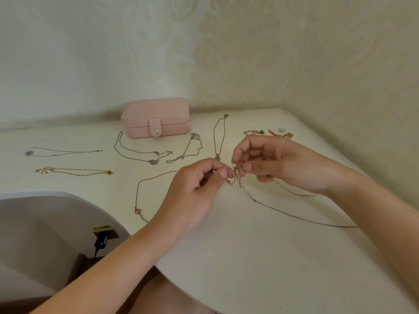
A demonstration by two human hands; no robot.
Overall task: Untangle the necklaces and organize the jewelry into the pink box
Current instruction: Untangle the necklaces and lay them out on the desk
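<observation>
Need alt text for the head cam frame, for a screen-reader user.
A left hand and right hand pinch a knot of tangled chains over a white table. Separated necklaces lie spread out in front of a closed pink box by the wall, with small jewelry pieces at far right.

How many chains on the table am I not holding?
6: silver chain far left, gold chain nearer you, looped chain and folded chain in front of the pink box, long chain right of it, short chain far right. Nearby bits are unclear.
</observation>
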